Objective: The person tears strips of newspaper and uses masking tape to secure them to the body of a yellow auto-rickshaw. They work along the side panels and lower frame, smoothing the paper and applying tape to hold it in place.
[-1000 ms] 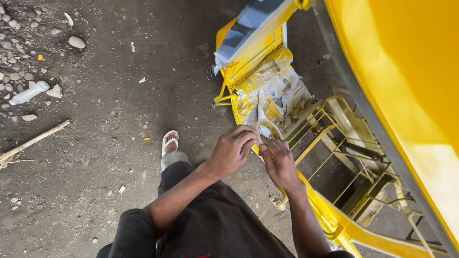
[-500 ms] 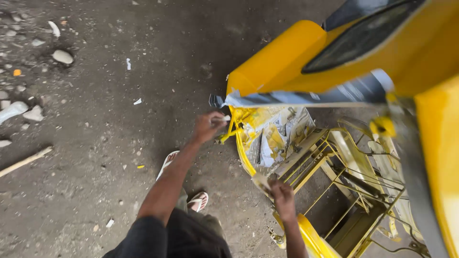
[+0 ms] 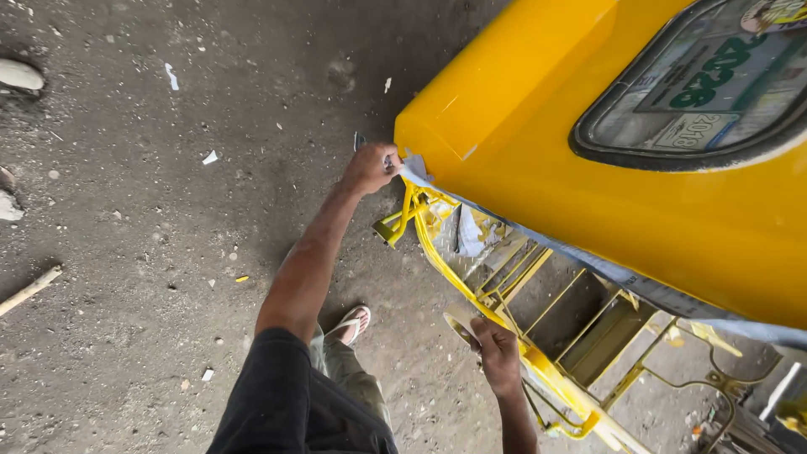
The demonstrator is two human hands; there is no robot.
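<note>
Dirt floor | left hand (image 3: 370,168) fingers pinch tape (image 3: 414,171) end at panel (image 3: 538,143) corner, strip mostly unpeeled | right hand (image 3: 498,353) grips frame (image 3: 538,366).

We see a grey dirt floor (image 3: 151,252), scattered paper scraps (image 3: 210,157), pale stones (image 3: 18,76), a stick (image 3: 29,291), shade over most.

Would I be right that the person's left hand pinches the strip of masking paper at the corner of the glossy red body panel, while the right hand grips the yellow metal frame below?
Not quite: the head view shows the glossy body panel is yellow, not red. The left hand does pinch the masking paper strip at its corner, and the right hand grips the yellow metal frame.
</note>
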